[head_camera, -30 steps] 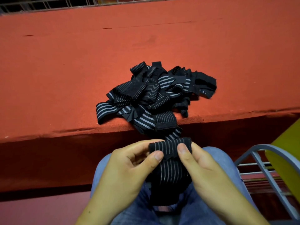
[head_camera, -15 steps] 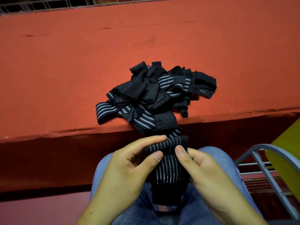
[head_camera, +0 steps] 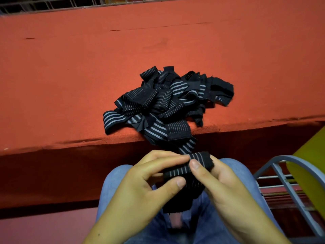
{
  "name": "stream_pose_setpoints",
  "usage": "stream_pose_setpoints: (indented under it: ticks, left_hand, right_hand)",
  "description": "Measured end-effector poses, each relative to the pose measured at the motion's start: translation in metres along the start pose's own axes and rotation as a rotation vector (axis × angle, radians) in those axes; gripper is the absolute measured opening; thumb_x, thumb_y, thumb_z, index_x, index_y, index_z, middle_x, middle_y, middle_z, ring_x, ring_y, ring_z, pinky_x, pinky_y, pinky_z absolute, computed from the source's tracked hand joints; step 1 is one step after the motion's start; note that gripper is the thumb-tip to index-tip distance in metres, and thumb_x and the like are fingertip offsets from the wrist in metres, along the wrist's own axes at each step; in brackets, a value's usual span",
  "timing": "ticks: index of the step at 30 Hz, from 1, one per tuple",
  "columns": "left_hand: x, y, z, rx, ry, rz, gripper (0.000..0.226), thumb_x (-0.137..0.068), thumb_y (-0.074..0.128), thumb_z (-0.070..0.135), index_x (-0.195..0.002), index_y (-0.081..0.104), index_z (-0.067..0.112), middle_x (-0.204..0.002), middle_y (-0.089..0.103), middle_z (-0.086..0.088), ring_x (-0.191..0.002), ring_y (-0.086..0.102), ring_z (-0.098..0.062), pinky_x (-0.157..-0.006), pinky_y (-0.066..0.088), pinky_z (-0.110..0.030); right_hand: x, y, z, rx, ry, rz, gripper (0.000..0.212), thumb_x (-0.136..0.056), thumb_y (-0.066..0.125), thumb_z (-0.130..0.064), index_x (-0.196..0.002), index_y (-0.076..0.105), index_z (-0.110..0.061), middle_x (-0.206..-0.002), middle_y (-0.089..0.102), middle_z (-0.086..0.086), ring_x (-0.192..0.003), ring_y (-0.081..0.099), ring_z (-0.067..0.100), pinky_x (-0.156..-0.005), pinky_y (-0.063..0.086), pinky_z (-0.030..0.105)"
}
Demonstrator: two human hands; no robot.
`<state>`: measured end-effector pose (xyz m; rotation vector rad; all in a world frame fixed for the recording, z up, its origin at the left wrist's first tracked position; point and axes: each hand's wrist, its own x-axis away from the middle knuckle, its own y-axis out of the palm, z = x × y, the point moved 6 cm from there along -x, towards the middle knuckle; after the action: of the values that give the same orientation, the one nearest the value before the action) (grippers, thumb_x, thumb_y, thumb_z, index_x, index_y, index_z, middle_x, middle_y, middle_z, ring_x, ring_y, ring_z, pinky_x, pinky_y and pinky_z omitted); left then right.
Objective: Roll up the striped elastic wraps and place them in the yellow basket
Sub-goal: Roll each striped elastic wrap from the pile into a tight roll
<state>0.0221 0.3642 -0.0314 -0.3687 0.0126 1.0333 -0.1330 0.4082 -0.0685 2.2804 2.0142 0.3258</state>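
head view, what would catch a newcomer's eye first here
The tangled pile of black wraps with grey stripes stands out against the red surface, lying at its near edge with one strand hanging over. Just below it, the left hand and right hand pinch a striped wrap over the person's lap. A yellow basket shows at the right edge.

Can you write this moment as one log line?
step: rolling wrap | left hand: pinches wrap | right hand: pinches wrap | pile: unrolled, on red table | yellow basket: right edge, contents unseen
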Motion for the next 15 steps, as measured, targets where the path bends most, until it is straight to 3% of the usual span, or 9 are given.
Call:
stream_pose_setpoints:
  ticks: [3,6,8,12,15]
  left_hand:
    - [0.0026,-0.0004,-0.0017,0.121,-0.105,-0.005,0.044,-0.087,0.078,0.02,-0.129,0.069,0.031,-0.124,0.073,0.016,-0.113,0.069,-0.005,-0.089,0.051,-0.012]
    - [0.0008,-0.003,-0.0029,0.115,-0.097,0.039,0.028,-0.093,0.074,0.022,-0.12,0.074,0.022,-0.113,0.078,0.008,-0.106,0.073,-0.009,-0.086,0.053,-0.013]
    - [0.0002,-0.0034,-0.0043,0.126,-0.093,0.045,0.024,-0.092,0.07,0.017,-0.115,0.076,0.017,-0.11,0.079,0.004,-0.106,0.073,-0.01,-0.086,0.053,-0.013]
    - [-0.0004,-0.0017,-0.0024,0.03,-0.055,0.019,0.023,-0.096,0.065,0.014,-0.115,0.078,0.019,-0.11,0.077,0.001,-0.108,0.072,-0.011,-0.088,0.051,-0.015]
    - [-0.0011,-0.0021,-0.0034,0.046,-0.061,0.034,0.022,-0.097,0.064,0.012,-0.113,0.078,0.019,-0.108,0.077,0.0,-0.106,0.072,-0.012,-0.086,0.051,-0.014]
  right_hand:
    - [0.0003,-0.0032,-0.0005,-0.034,-0.002,0.017,0.023,-0.096,0.067,-0.042,-0.108,0.076,-0.025,-0.106,0.078,0.014,-0.102,0.075,0.028,-0.084,0.06,0.038]
    - [-0.0002,-0.0067,0.0013,-0.002,-0.015,0.031,0.027,-0.092,0.062,-0.04,-0.11,0.075,-0.024,-0.11,0.077,0.015,-0.109,0.073,0.035,-0.095,0.056,0.049]
    - [-0.0003,-0.0064,0.0017,0.022,-0.019,0.027,0.027,-0.091,0.062,-0.041,-0.108,0.074,-0.025,-0.11,0.078,0.013,-0.11,0.073,0.031,-0.095,0.057,0.045]
    - [-0.002,-0.0035,0.0007,0.1,-0.031,0.044,0.039,-0.089,0.06,-0.054,-0.109,0.072,-0.022,-0.11,0.078,0.009,-0.109,0.073,0.025,-0.098,0.057,0.046]
    - [-0.0035,-0.0008,-0.0018,0.158,-0.058,0.05,0.04,-0.09,0.062,-0.069,-0.104,0.072,-0.033,-0.104,0.079,0.002,-0.102,0.075,0.016,-0.093,0.057,0.045]
